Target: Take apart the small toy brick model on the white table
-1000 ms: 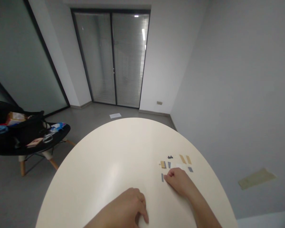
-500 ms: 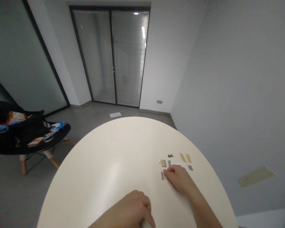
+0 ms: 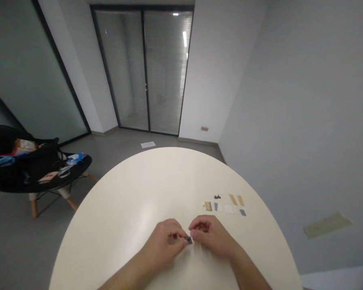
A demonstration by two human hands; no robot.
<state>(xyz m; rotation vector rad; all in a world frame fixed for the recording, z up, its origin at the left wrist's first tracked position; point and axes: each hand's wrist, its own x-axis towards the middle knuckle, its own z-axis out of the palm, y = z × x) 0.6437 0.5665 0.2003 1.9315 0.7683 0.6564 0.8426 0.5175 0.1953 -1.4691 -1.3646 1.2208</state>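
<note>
Over the near middle of the table (image 3: 133,189), my left hand (image 3: 166,241) pinches a small flat dark grey piece (image 3: 189,241) between thumb and fingertips. Close against the piece's right side is my right hand (image 3: 213,235), its thumb and fingers curled together. Whatever its fingertips hold is too small to make out. Beyond my right hand lie several small flat parts: a tan-and-grey piece (image 3: 208,206), a black notched piece (image 3: 217,197), two tan strips (image 3: 233,199), white pieces (image 3: 229,209) and a grey piece (image 3: 243,212).
A black chair (image 3: 15,185) on the left carries a dark bag (image 3: 39,159) and a blue packet (image 3: 76,158). White paper (image 3: 148,144) lies on the floor beyond the table. A wall (image 3: 305,121) rises at the right.
My right hand has moved left and nearer, away from the parts. My left hand has come up to meet it, now with the dark grey piece. The nearest grey-and-tan part has left its spot.
</note>
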